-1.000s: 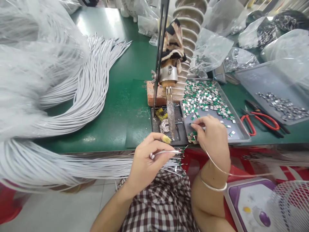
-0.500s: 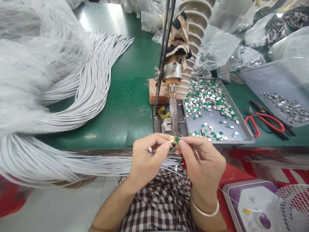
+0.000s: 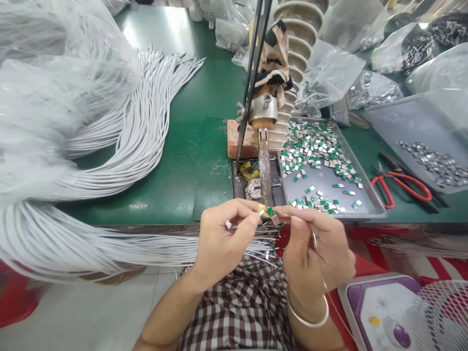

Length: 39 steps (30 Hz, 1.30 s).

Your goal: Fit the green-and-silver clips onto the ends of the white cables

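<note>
Between finger and thumb, my left hand (image 3: 224, 239) pinches a white cable (image 3: 262, 212); a pale cable end (image 3: 228, 224) pokes out by its curled fingers. A small green circuit board (image 3: 271, 212) sits at the cable's tip, just below the soldering iron tip (image 3: 264, 170). My right hand (image 3: 316, 248) is closed on a thin solder wire (image 3: 314, 239), which trails down past the wrist. Its fingertips are just right of the board. Whether board and cable are joined is too small to tell.
A tray (image 3: 376, 208) of small green-and-silver boards lies right of the iron. Red-handled pliers (image 3: 409, 183) are farther right. Bundled white cables (image 3: 146, 131) cover the left side. A brick (image 3: 234, 139) and a ribbed hose (image 3: 302, 44) stand behind; a white-purple device (image 3: 380, 312) is lower right.
My right hand has shifted right and its thumb has come off the board, uncovering more of it. The solder wire now bends at the fingers. My left hand has barely moved.
</note>
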Each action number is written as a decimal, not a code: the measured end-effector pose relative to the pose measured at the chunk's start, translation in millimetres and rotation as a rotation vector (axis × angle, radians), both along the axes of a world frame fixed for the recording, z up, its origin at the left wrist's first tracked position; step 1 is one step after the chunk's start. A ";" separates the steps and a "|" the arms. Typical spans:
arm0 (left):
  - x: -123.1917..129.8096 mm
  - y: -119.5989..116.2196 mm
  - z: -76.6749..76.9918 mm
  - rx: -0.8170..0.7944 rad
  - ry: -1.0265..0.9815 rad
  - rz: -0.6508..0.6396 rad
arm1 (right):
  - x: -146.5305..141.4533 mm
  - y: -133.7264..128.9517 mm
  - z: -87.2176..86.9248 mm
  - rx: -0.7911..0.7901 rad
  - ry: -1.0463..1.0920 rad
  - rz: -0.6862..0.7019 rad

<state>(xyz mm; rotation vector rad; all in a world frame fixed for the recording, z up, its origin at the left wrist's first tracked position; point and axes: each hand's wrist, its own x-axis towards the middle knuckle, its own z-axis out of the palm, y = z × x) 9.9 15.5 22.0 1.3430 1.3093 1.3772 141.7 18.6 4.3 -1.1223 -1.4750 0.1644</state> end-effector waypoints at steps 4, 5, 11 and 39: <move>-0.6 2.9 1.7 0.005 0.010 0.003 | -2.3 3.4 5.0 0.142 -0.201 -0.073; -0.6 3.4 2.4 0.002 0.014 0.005 | -2.8 3.8 6.6 0.145 -0.224 -0.100; -1.5 3.5 6.4 0.003 -0.009 0.018 | -4.8 1.0 13.4 0.122 -0.247 -0.083; -4.3 11.4 1.8 -0.134 -0.170 -0.126 | -0.2 2.9 -3.7 -0.069 -0.029 0.011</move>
